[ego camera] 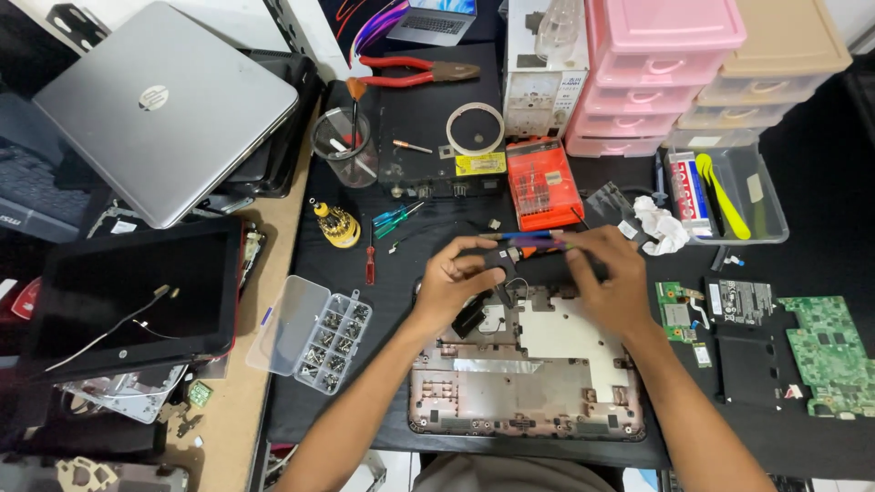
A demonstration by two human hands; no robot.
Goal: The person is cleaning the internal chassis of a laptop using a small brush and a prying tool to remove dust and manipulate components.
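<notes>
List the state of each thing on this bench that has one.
Laptop base: opened, gutted.
Silver laptop: lid shut.
Screw box: lid open.
Pink drawers: shut.
Left hand: pinching small black part.
Right hand: holding screwdriver.

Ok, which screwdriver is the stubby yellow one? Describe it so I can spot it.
Start at the closed silver laptop at top left, then drop to the black mat's left edge. The stubby screwdriver lies there below the clear cup. Its fat yellow handle sets it apart from the slim red and green drivers beside it.
</notes>
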